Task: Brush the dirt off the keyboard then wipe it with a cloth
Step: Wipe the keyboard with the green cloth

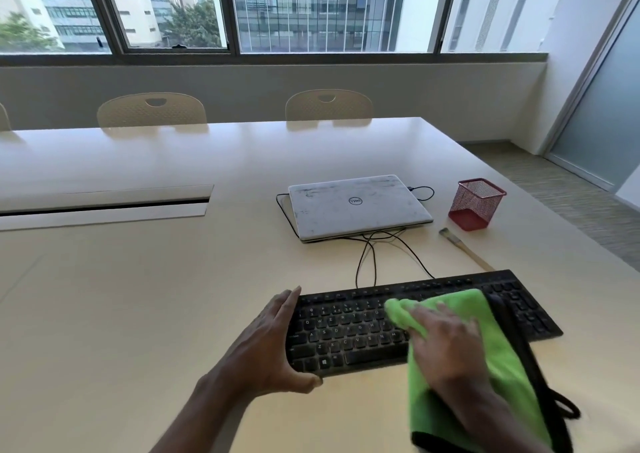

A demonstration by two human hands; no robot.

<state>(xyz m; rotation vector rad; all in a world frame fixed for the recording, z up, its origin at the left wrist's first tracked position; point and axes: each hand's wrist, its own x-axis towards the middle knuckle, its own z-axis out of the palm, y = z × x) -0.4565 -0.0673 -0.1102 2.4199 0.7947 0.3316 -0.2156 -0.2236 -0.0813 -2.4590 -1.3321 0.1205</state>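
A black keyboard lies near the front edge of the table. My left hand presses flat against its left end, fingers straight and thumb under the front corner. My right hand presses a green cloth with a black edge onto the keys right of the middle; its fingers are blurred. The cloth hangs off the front of the keyboard toward me. A brush with a pale wooden handle lies on the table behind the keyboard's right end, apart from both hands.
A shut white laptop sits behind the keyboard, with black cables trailing to the keyboard. A red mesh pen holder stands to the laptop's right. The table's right edge runs diagonally. Chairs line the far side.
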